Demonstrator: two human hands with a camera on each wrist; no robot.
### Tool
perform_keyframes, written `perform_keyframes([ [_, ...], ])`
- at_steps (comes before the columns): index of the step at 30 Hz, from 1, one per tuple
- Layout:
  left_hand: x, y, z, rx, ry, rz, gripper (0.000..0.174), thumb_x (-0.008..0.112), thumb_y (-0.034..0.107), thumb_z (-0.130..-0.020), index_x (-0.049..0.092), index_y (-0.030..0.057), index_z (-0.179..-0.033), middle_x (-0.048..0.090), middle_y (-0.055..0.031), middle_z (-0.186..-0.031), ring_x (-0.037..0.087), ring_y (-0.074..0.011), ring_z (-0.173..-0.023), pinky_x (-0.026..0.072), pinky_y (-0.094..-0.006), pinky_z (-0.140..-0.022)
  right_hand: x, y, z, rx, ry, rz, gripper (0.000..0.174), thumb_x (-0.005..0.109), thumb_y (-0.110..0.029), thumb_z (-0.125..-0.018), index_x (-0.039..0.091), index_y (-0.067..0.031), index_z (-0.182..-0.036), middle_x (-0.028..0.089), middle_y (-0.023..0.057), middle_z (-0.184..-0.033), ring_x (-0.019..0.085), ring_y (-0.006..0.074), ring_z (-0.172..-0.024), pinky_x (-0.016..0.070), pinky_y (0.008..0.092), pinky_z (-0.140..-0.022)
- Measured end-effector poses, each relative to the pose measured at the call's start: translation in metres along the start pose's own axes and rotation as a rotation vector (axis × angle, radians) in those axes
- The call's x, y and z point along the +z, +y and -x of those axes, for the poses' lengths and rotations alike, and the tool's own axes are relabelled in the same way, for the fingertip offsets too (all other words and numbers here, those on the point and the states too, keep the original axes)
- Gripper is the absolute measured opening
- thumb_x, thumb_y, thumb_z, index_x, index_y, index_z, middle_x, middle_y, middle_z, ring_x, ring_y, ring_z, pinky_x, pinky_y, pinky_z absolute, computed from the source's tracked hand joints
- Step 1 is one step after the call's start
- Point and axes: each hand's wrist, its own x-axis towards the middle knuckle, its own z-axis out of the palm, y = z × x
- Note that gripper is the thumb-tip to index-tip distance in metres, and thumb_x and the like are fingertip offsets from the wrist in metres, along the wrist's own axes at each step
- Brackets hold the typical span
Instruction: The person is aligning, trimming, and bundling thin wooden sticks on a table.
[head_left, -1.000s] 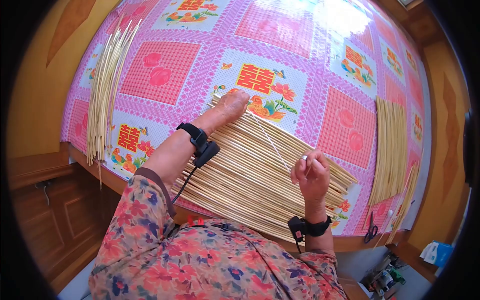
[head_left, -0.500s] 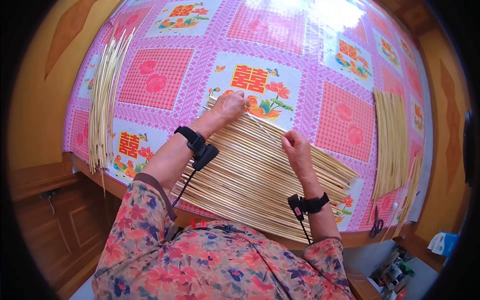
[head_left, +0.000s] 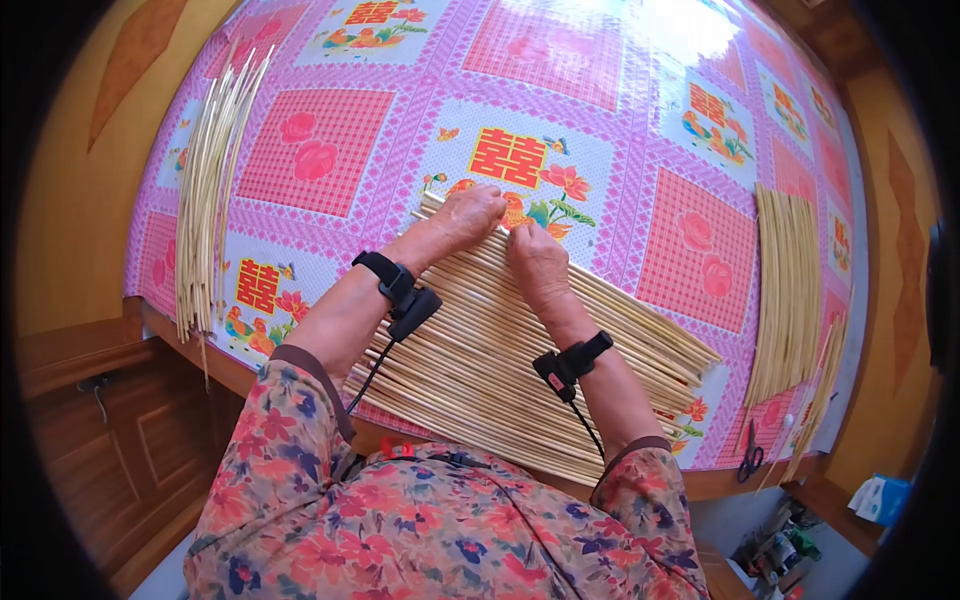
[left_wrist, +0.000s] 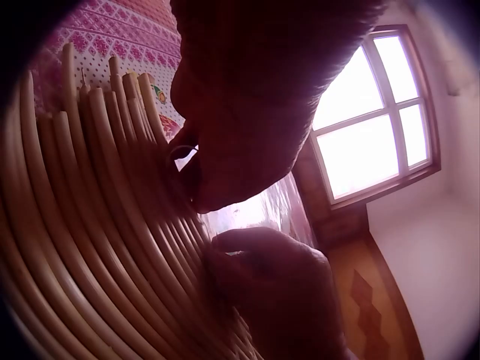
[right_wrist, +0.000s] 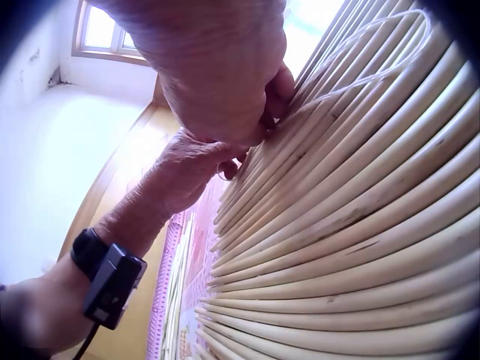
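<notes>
Stick mat (head_left: 475, 355): far edge busy
Left hand (head_left: 466, 217): there, grip unclear
Right hand (head_left: 540, 264): pinching cord (right_wrist: 429, 31) alongside
Cord: we'd tighten evenly

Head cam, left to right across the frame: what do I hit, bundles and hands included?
Loose bundle of thin sticks → left hand → right hand → flat bundle of sticks on the right → blue-and-white packet.

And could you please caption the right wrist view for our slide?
Right hand and left hand, close together, at pale sticks under looped white cord.
</notes>
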Motion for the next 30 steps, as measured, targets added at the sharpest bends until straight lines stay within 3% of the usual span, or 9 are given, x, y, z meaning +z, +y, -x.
perform_keyframes([
  [5,0.002,-0.001,0.000,-0.005,0.011,0.014,0.011,0.055,0.014,-0.075,0.055,0.0025,-0.076,0.052,-0.0111,-0.081,0.053,-0.0284,-0.082,0.0450,-0.0378,-0.070,0.003,0.001,-0.006,-0.089,0.035,0.108,0.010,0.053,-0.013,-0.074,0.046,-0.0061,-0.070,0.051,0.0087,-0.068,0.057,0.0234,-0.062,0.0476,0.0340,-0.053],
  [8,-0.001,0.004,0.003,-0.008,0.049,0.038,0.011,0.055,0.014,-0.075,0.056,0.0032,-0.075,0.052,-0.0106,-0.081,0.053,-0.0280,-0.081,0.0451,-0.0377,-0.070,0.002,0.001,-0.007,-0.017,0.006,0.078,0.004,0.051,-0.009,-0.072,0.049,-0.0069,-0.072,0.051,0.0089,-0.071,0.056,0.0233,-0.064,0.0471,0.0335,-0.053],
  [14,0.000,0.005,0.002,-0.049,0.061,0.003,0.011,0.055,0.015,-0.075,0.056,0.0039,-0.074,0.052,-0.0102,-0.081,0.054,-0.0270,-0.080,0.0453,-0.0375,-0.070,-0.018,0.007,0.001,0.099,-0.019,-0.233,0.011,0.057,-0.012,-0.073,0.048,-0.0059,-0.074,0.052,0.0098,-0.070,0.055,0.0285,-0.063,0.0459,0.0371,-0.054],
  [17,0.000,0.006,0.001,-0.054,0.057,-0.005,0.012,0.054,0.015,-0.075,0.056,0.0037,-0.072,0.052,-0.0103,-0.080,0.054,-0.0270,-0.080,0.0453,-0.0374,-0.069,-0.033,0.015,0.011,0.155,-0.035,-0.437,0.010,0.059,-0.007,-0.072,0.049,-0.0050,-0.074,0.051,0.0092,-0.068,0.054,0.0250,-0.059,0.0449,0.0346,-0.054],
  [19,-0.001,0.008,0.002,-0.078,0.060,-0.002,0.012,0.054,0.015,-0.075,0.056,0.0034,-0.072,0.052,-0.0104,-0.081,0.054,-0.0272,-0.081,0.0451,-0.0376,-0.069,-0.040,0.022,0.017,0.233,-0.003,-0.658,0.009,0.059,-0.002,-0.072,0.051,-0.0031,-0.076,0.050,0.0076,-0.066,0.052,0.0178,-0.056,0.0436,0.0287,-0.053],
  [20,-0.001,0.008,0.002,-0.075,0.057,-0.003,0.012,0.054,0.015,-0.075,0.056,0.0034,-0.072,0.052,-0.0104,-0.081,0.054,-0.0272,-0.081,0.0451,-0.0376,-0.069,-0.041,0.028,0.021,0.285,-0.017,-0.732,0.007,0.057,-0.001,-0.074,0.052,-0.0025,-0.078,0.050,0.0043,-0.066,0.049,0.0101,-0.056,0.0421,0.0234,-0.053],
  [23,0.000,0.008,0.002,-0.069,0.061,-0.004,0.011,0.053,0.014,-0.076,0.055,0.0035,-0.073,0.052,-0.0104,-0.081,0.054,-0.0275,-0.081,0.0449,-0.0380,-0.069,-0.037,0.046,0.035,0.346,-0.031,-0.882,0.005,0.056,-0.001,-0.076,0.052,-0.0021,-0.078,0.050,0.0021,-0.068,0.049,0.0068,-0.059,0.0416,0.0217,-0.054],
  [28,-0.003,0.011,0.003,-0.111,0.038,0.009,0.010,0.053,0.013,-0.076,0.053,0.0034,-0.076,0.051,-0.0109,-0.081,0.053,-0.0284,-0.080,0.0444,-0.0384,-0.069,-0.041,0.053,0.049,0.320,0.013,-0.994,0.006,0.055,0.000,-0.077,0.050,-0.0015,-0.078,0.057,0.0055,-0.079,0.051,0.0062,-0.062,0.0437,0.0205,-0.059],
  [30,-0.001,0.011,0.003,-0.105,0.049,0.011,0.010,0.054,0.013,-0.076,0.053,0.0033,-0.076,0.051,-0.0110,-0.081,0.053,-0.0285,-0.080,0.0443,-0.0385,-0.069,-0.045,0.050,0.053,0.333,-0.071,-1.046,0.006,0.054,0.001,-0.077,0.049,-0.0013,-0.079,0.058,0.0071,-0.083,0.052,0.0060,-0.063,0.0444,0.0205,-0.060],
])
